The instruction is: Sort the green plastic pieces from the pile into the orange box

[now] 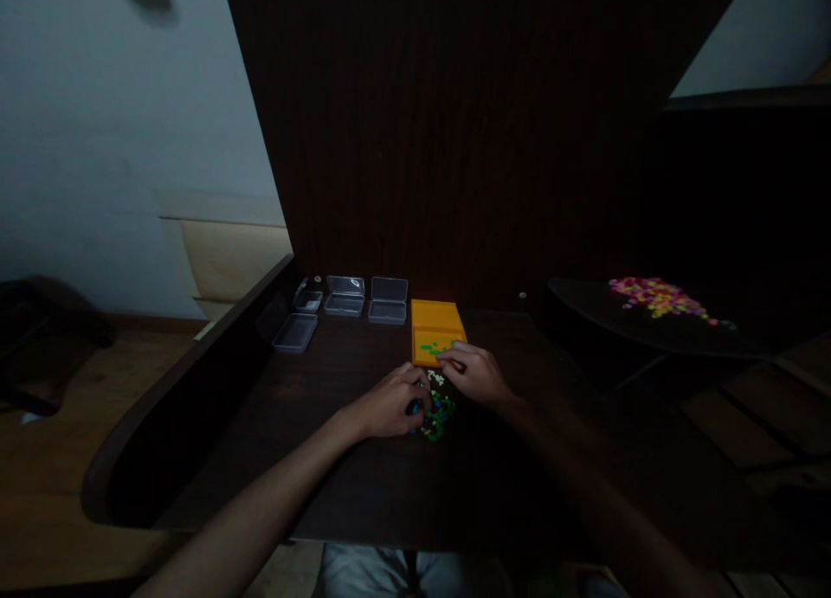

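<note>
Head view. Dark desk, dim light. Yellow box stands open near the middle, lid laid back away from the person; small green pieces lie in its near half. To its left, three clear hinged cases with lids raised, in a row near the back panel; a clear shallow tray in front of the leftmost. Contents of these too dim to make out.

Right hand: over the near right part of the yellow box, thumb and forefinger close together at the green pieces; cannot tell whether one is pinched. Left hand: fingers curled, at a loose blue-and-green pile on the desk; grip hidden, cannot tell. Small whitish pieces lie between pile and box.
</note>
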`<state>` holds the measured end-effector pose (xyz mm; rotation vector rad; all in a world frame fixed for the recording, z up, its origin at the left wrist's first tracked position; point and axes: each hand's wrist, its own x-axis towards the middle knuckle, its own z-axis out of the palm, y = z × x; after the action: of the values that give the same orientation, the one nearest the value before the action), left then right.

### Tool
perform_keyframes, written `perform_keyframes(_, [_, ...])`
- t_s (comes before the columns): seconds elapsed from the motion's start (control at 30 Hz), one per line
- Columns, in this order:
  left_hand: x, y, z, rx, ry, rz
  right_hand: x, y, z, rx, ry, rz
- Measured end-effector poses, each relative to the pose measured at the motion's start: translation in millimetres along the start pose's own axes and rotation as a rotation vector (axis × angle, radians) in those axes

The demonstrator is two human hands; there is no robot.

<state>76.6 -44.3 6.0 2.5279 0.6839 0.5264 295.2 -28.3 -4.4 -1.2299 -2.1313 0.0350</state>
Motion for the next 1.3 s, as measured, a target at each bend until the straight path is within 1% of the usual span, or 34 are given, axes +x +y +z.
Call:
perform_keyframes(0.13, [0, 0, -1.8, -0.011, 0.000, 0.003, -5, -4, 1, 0.124, 0.109, -0.050])
perform_keyframes(0.23, [-1, 1, -5.9, -0.028, 0.015, 0.005, -4, -11, -2, 0.181, 0.133, -0.054])
perform_keyframes(0.33, [-1, 1, -9.7, -0.044, 0.071, -0.005, -6, -17, -4, 0.231, 0.124, -0.026])
perform_keyframes(0.43, [0, 1, -11.4, -0.069, 0.146, -0.023, -12, -21, -4, 0.285, 0.076, -0.009])
perform_keyframes(0.57, [0, 1, -11.1, -0.120, 0.267, -0.072, -19, -22, 0, 0.363, 0.015, -0.044])
perform_keyframes(0.7, [0, 0, -9.0, -0.151, 0.342, -0.085, -21, -23, 4, 0.385, 0.046, -0.056])
perform_keyframes(0.83, [1, -1, -6.7, -0.166, 0.378, -0.081, -21, -24, 6, 0.396, 0.089, -0.055])
perform_keyframes(0.97, [2, 0, -5.3, -0.177, 0.393, -0.077, -21, -24, 6, 0.403, 0.101, -0.052])
perform_keyframes(1.13, [2, 0, -3.2, -0.198, 0.404, -0.085, -20, -25, 6, 0.406, 0.103, -0.064])
perform_keyframes(1.3, [2, 0, -0.5, -0.173, 0.430, -0.097, -20, -21, 5, 0.382, 0.087, -0.043])
